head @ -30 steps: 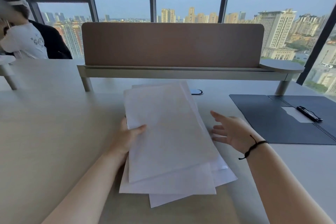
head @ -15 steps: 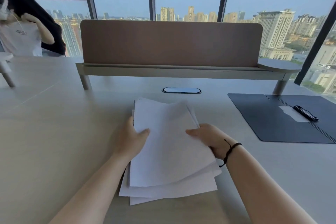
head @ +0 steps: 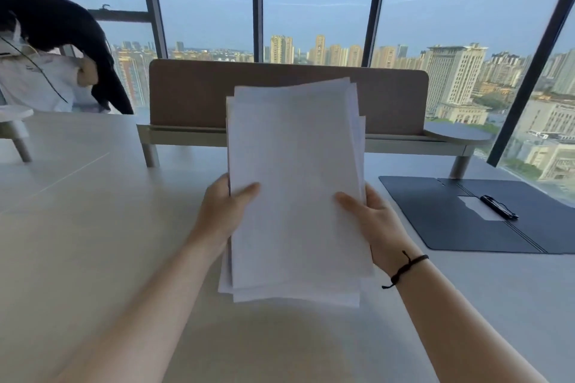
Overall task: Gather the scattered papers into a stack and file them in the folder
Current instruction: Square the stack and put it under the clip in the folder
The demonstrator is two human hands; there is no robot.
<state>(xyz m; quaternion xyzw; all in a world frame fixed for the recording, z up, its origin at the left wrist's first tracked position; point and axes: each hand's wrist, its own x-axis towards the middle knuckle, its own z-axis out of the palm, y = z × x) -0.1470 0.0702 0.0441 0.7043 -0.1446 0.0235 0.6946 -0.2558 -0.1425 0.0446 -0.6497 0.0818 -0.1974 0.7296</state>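
A loose stack of white papers (head: 295, 183) stands nearly upright in front of me, its sheets slightly offset at the edges. My left hand (head: 222, 211) grips the stack's left edge, thumb on the front sheet. My right hand (head: 378, 221) grips the right edge the same way; a black cord sits on that wrist. I cannot tell whether the bottom edge touches the desk. The dark blue folder (head: 435, 214) lies open and flat on the desk to the right, apart from the papers.
A black pen (head: 499, 207) rests on a white slip inside the folder. A brown divider panel (head: 189, 96) on a metal shelf crosses the desk behind the papers. A person in a white shirt with a dark jacket (head: 59, 40) is at the far left. Windows stand behind.
The papers lay flat on the desk under my hands; now both hands hold them lifted upright as one stack. The person at the left has raised a dark jacket.
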